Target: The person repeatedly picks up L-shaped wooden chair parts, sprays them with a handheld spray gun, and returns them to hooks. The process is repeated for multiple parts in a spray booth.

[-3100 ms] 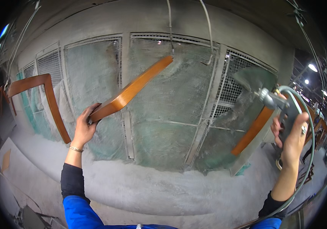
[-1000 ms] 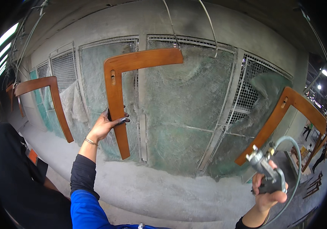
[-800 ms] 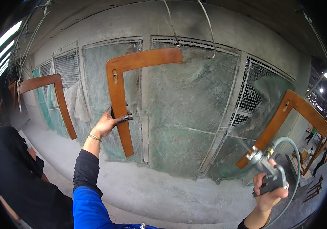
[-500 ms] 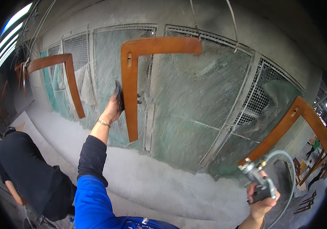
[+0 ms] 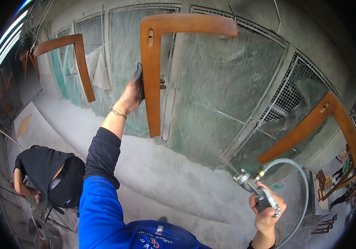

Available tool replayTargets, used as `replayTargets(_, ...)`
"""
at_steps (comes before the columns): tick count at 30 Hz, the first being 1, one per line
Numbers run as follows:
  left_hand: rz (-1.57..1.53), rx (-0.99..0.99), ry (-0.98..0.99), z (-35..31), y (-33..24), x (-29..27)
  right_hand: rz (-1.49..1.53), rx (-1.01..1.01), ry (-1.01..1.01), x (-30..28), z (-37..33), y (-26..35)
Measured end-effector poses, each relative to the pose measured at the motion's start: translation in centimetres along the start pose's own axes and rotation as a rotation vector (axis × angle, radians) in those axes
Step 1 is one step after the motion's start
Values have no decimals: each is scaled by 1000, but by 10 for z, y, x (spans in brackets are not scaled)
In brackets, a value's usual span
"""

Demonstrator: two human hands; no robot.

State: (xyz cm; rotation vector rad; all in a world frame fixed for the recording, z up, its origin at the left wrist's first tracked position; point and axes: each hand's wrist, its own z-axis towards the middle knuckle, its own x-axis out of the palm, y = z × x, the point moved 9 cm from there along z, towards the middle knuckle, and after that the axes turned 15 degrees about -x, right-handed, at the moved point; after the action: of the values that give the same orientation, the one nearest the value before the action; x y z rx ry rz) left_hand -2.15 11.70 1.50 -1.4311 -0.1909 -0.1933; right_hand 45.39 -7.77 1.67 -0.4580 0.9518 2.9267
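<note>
A brown L-shaped wooden furniture part hangs in front of me, long leg downward, with a slot near its corner. My left hand, its fingers blackened, is closed around that leg from behind; the fingertips show past its right edge. In my right hand is a metal spray gun, its nozzle pointing up and to the left, with a faint mist at its tip. A pale hose loops from the gun down the right side. The gun is apart from the held part.
Similar wooden parts hang at left and right. Behind stands a wall of mesh panels with dusty green filter sheets. A co-worker in black bends down at lower left. More wooden pieces lie at far right.
My right hand has brought the spray gun left, away from the right-hand part. My left hand keeps its hold on the part. The co-worker has bent lower, and the view has shifted downward.
</note>
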Motion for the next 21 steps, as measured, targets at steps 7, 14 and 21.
replayTargets(7,24,-18,2,-20,-4,25,-2,161,97,-3,-59,-6)
replayTargets(14,1,11,-3,-36,9,37,-182,100,262,11,-88,20)
replayTargets(21,102,-59,-87,-61,15,56,-2,-173,-192,-62,-74,86)
